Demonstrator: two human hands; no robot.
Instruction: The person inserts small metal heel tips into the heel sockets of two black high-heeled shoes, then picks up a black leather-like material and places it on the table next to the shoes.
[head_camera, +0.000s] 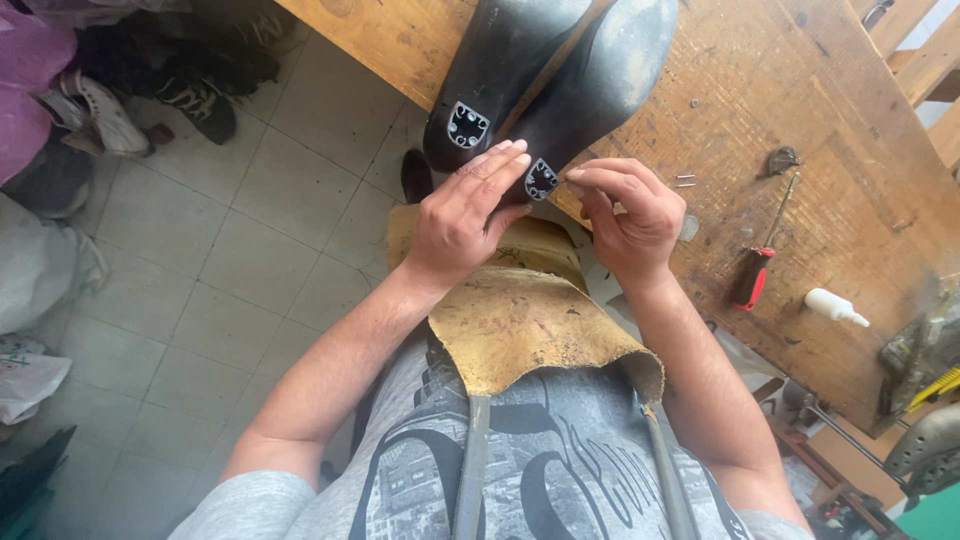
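Black and matte, the two shoes (560, 70) lie sole-up and side by side on the wooden workbench (800, 110), their long axes running from the bench's far side back toward us, heels nearest our body and hanging over the bench edge. Each heel ends in a small grey heel tip (467, 126) with a ring of holes; the right shoe's tip (541, 179) sits between our hands.

Our left hand (465, 215) lies flat against that heel, fingers straight and together, pressing rather than gripping. Our right hand (628, 215) is curled, thumb and forefinger pinched just beside the tip; whether they hold anything we cannot tell.

Below the hands a tan, rough leather apron (530, 320) covers our lap.

Out on the scuffed, stained bench lie small nails (685, 181), a red-handled screwdriver (755, 270) and a small white squeeze bottle (833, 306). Pale floor tiles (230, 280) spread to the left.
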